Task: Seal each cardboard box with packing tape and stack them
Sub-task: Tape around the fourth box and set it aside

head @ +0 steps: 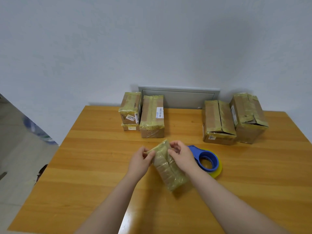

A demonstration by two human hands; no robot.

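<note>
A small long cardboard box (pixel 168 169) wrapped in yellowish tape lies tilted at the middle of the wooden table (pixel 84 166). My left hand (pixel 141 160) pinches its far left corner. My right hand (pixel 181 157) grips its far right edge with curled fingers. Just right of that hand lies a blue tape dispenser (pixel 206 159) with a yellow tape roll. At the back left, one taped box (pixel 130 107) sits on a flat box (pixel 130 127), with another taped box (pixel 152 116) beside them. Two larger boxes (pixel 218 122) (pixel 249 118) with loose flaps stand at the back right.
A grey wall panel (pixel 179 97) sits behind the table against the pale wall. The floor drops away past the table's left edge, where a blue-and-white object (pixel 36 128) lies.
</note>
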